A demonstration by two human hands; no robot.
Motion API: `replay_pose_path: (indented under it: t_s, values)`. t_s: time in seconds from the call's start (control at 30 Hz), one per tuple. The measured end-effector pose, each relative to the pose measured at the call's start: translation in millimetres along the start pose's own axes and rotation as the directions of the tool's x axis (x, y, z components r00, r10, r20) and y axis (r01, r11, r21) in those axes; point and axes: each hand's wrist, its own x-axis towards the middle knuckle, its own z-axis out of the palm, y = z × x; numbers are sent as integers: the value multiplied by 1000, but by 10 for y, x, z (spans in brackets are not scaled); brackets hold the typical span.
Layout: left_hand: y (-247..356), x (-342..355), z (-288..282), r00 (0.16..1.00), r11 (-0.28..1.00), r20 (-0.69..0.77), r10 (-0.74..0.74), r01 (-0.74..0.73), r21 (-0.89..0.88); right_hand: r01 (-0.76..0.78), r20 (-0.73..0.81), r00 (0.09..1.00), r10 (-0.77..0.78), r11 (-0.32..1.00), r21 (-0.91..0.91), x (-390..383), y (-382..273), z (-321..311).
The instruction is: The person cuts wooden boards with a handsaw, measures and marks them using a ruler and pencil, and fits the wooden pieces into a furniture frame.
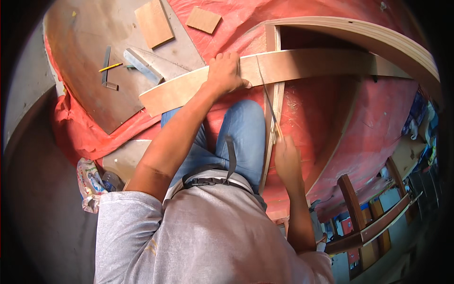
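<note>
A long, pale plywood strip (179,92), gently curved, lies across in front of me above my knees. My left hand (227,72) grips it from above, fingers over the far edge and thumb on the near face. Just right of that hand, the thin blade of a handsaw (268,100) crosses the strip's face, seen nearly edge-on. My right hand (286,147) is closed around the saw's handle end, below the strip; the handle is mostly hidden and a little blurred. Under the strip, near the blade, runs a narrow plywood support (277,99).
A thick curved plywood rib (359,26) arches at the far right. On a brown board (94,52) at left lie a square (106,66), a yellow pencil (110,67) and a metal-bladed tool (142,65). Two plywood offcuts rest beyond. Red sheeting (241,28) covers the ground.
</note>
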Motion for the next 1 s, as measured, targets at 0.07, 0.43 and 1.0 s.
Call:
replay_pose_path:
  t_s: [0.07, 0.43, 1.0]
  values:
    - [-5, -4, 17, 1000, 1000, 6, 7, -7, -13, 452, -156, 878, -453, 891, -45, 470, -77, 224]
    - [-6, -28, 9, 996, 998, -79, 50, -53, -33, 26, -38, 999, -23, 997, 76, -27, -94, -56]
    - [9, 1, 56, 1000, 1000, 19, 9, -9, 2, 406, -120, 905, -408, 913, -37, 566, -107, 245]
